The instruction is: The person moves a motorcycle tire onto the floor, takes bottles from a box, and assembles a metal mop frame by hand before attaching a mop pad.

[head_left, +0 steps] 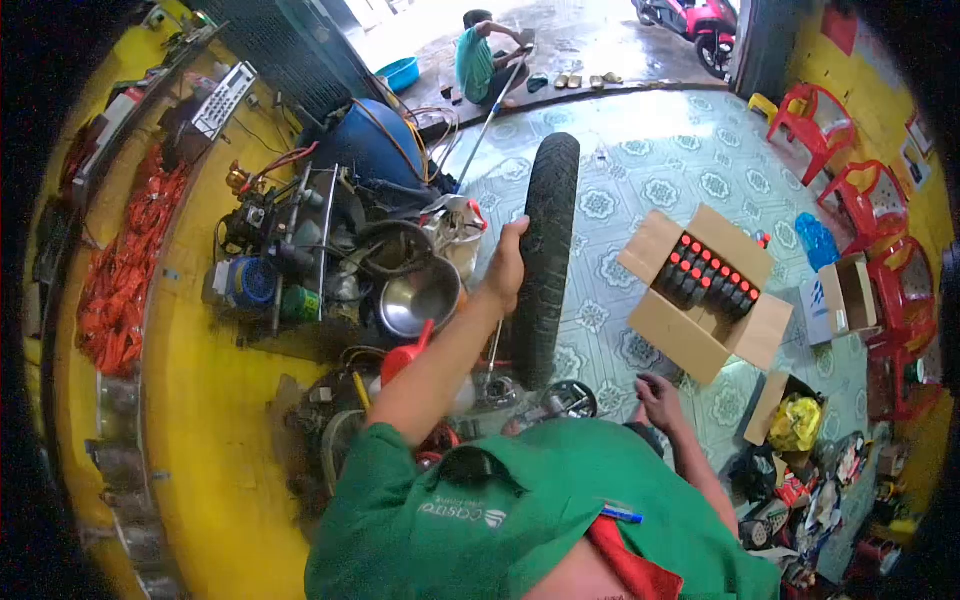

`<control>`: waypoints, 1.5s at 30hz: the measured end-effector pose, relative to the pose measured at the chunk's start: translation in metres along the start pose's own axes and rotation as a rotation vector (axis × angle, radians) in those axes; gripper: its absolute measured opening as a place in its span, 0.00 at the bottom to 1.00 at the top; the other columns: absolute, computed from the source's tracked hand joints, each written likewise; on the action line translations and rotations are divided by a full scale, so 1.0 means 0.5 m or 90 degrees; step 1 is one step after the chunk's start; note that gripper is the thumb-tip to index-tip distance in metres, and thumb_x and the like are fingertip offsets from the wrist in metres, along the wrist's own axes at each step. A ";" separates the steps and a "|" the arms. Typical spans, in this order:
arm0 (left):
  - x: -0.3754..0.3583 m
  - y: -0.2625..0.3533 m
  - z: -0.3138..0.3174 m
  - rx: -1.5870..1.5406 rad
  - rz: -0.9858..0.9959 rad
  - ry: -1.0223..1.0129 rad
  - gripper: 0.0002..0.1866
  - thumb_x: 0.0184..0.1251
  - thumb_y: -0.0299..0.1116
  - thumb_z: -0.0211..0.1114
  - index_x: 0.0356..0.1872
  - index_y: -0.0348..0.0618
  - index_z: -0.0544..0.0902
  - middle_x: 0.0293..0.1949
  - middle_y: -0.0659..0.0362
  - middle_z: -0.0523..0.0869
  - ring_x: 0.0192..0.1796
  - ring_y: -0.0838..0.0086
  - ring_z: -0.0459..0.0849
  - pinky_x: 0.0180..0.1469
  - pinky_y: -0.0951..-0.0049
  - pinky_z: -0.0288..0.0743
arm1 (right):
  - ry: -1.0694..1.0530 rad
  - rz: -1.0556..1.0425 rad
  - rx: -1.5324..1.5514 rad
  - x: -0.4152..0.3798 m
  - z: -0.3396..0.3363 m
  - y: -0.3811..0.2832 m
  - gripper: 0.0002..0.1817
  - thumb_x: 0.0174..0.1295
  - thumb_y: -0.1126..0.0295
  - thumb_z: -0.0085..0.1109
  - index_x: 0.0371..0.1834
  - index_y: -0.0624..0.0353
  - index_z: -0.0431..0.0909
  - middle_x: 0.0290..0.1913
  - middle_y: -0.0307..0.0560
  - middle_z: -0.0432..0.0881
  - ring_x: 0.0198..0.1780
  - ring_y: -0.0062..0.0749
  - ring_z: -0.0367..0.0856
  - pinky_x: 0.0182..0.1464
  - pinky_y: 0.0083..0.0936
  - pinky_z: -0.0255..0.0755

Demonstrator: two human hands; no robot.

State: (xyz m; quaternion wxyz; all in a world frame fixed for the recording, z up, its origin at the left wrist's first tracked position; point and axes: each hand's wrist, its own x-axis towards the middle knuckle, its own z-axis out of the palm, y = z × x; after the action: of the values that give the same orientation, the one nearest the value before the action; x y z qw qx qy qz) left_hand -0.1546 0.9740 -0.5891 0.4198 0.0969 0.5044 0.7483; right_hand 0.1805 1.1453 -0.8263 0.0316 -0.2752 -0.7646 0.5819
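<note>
A black motorbike tyre (548,260) stands upright in front of me, seen almost edge-on with its tread towards me. My left hand (508,262) is closed on its left side, with the thumb pointing up. Whether a rim is inside the tyre cannot be seen from here. My right hand (658,402) hangs low beside my body, fingers loosely bent and apart, with nothing visible in it. Just beyond that hand lies an open cardboard box (690,345) of dark bottles with red caps (708,270).
Metal bowls (420,298), machinery (255,280) and a blue barrel (370,150) crowd the left side. Red chairs (868,200) line the right wall above a smaller box (835,300) and clutter. Another person (478,65) squats at the doorway. A pole (490,122) slants across the floor.
</note>
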 end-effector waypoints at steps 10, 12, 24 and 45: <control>0.095 -0.005 0.086 -0.098 -0.026 -0.129 0.40 0.72 0.69 0.43 0.49 0.39 0.86 0.40 0.54 0.91 0.41 0.65 0.88 0.49 0.63 0.82 | -0.011 -0.363 -0.030 0.016 0.071 -0.279 0.44 0.55 0.61 0.81 0.75 0.59 0.69 0.59 0.53 0.84 0.61 0.43 0.83 0.65 0.43 0.74; 0.106 -0.018 0.102 -0.104 -0.053 -0.122 0.41 0.71 0.70 0.43 0.49 0.39 0.86 0.40 0.54 0.91 0.41 0.65 0.88 0.49 0.62 0.82 | 0.014 -0.333 -0.058 -0.007 0.070 -0.244 0.43 0.54 0.58 0.81 0.72 0.58 0.71 0.58 0.53 0.84 0.62 0.44 0.82 0.64 0.42 0.73; 0.209 -0.184 0.088 -0.302 -0.258 -0.056 0.34 0.69 0.64 0.46 0.43 0.42 0.86 0.39 0.49 0.91 0.41 0.52 0.89 0.53 0.47 0.83 | 0.063 -0.268 -0.153 -0.119 0.063 -0.044 0.35 0.49 0.56 0.85 0.59 0.60 0.81 0.49 0.50 0.86 0.55 0.42 0.81 0.60 0.37 0.73; 0.025 -0.504 -0.005 -0.238 -0.461 0.008 0.26 0.70 0.58 0.71 0.52 0.44 0.87 0.42 0.58 0.91 0.43 0.64 0.89 0.51 0.53 0.84 | -0.027 0.161 0.089 -0.107 0.088 -0.068 0.25 0.59 0.63 0.77 0.56 0.65 0.84 0.50 0.51 0.90 0.50 0.37 0.88 0.57 0.34 0.79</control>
State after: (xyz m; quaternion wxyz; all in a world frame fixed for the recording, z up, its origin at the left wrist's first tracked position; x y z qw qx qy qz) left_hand -0.0301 1.0163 -0.8044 0.6633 -0.1695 0.3637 0.6317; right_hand 0.1967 1.0766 -0.7951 -0.0392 -0.3540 -0.6818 0.6389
